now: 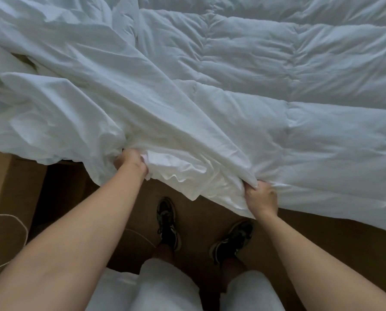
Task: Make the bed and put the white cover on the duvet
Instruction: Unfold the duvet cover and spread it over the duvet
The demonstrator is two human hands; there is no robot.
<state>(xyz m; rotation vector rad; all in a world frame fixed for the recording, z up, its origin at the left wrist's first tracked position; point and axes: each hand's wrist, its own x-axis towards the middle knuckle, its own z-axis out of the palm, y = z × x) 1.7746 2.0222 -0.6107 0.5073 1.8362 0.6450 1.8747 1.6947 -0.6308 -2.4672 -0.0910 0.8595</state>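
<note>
Clearly both hands pinch the white cover (124, 90) at the bed's near edge, left hand (131, 161) and right hand (260, 196) apart, probably to draw its opening over the quilted duvet (299, 86).

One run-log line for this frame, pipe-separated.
stage: cover partly over duvet | left hand: grips white cover edge | right hand: grips white cover edge | duvet: quilted, right part bare

I am standing on a brown floor (322, 248), wearing dark shoes, the left shoe (167, 221) just ahead of the right shoe (232, 240), and white shorts (165, 286). A cardboard box (8, 187) is sitting at my left, a thin white cord (26, 234) looping beside it.
</note>
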